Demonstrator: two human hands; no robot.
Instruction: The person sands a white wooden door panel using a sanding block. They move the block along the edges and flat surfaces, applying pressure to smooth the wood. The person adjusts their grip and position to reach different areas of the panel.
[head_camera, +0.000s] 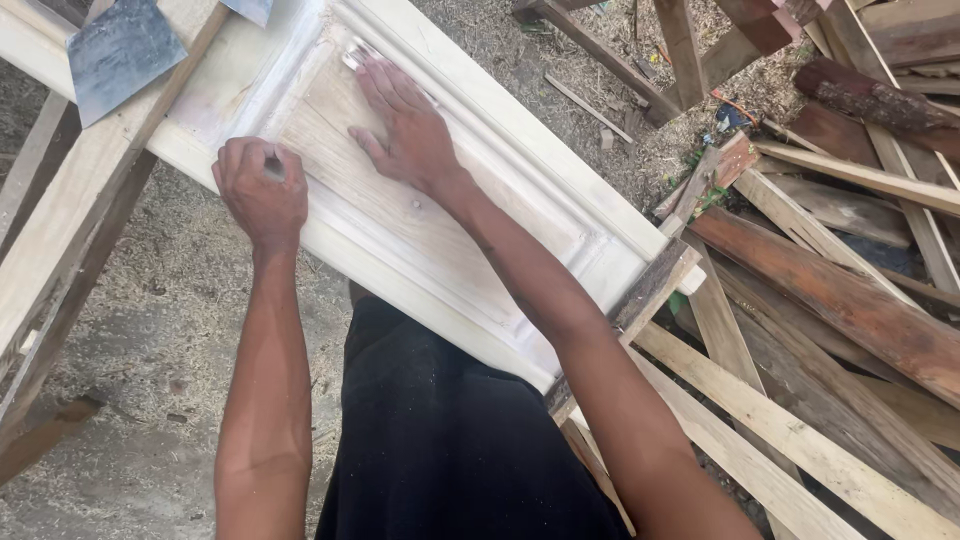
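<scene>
Panel: pale wooden door panel (420, 215) with a raised moulded frame, lying across rough timber supports, running from upper left to lower right.
Filler: whitish putty smeared over the frame and recessed field, thickest toward the upper left corner.
Right hand: right hand (400, 120) lies flat on the recessed field, palm down, fingers stretched toward the upper moulding. A small pale, shiny thing sits at the fingertips; cannot tell whether it is a scraper edge or a wet smear. The hand grips nothing that shows.
Left hand: left hand (262, 190) is curled into a fist over the lower moulding, closed around something small and dark that barely shows between the knuckles; what it is cannot be told.
Scraper: a broad flat metal blade (120, 50) rests on the plank (90, 190) at upper left, well apart from both hands.
Support: a dark crosspiece (640, 300) carries the panel's lower right end, close to the panel's corner.
Surroundings: sawdust-covered ground; loose boards (830, 300) piled at right.
Risk, panel: judged, heavy pressing near the unsupported edge could tip or slide the panel off its supports.
Risk, surface: the flat palm may drag through fresh putty and smear it out of the moulding grooves.
Risk, hands: splinters from rough grain under a sliding bare palm.
</scene>
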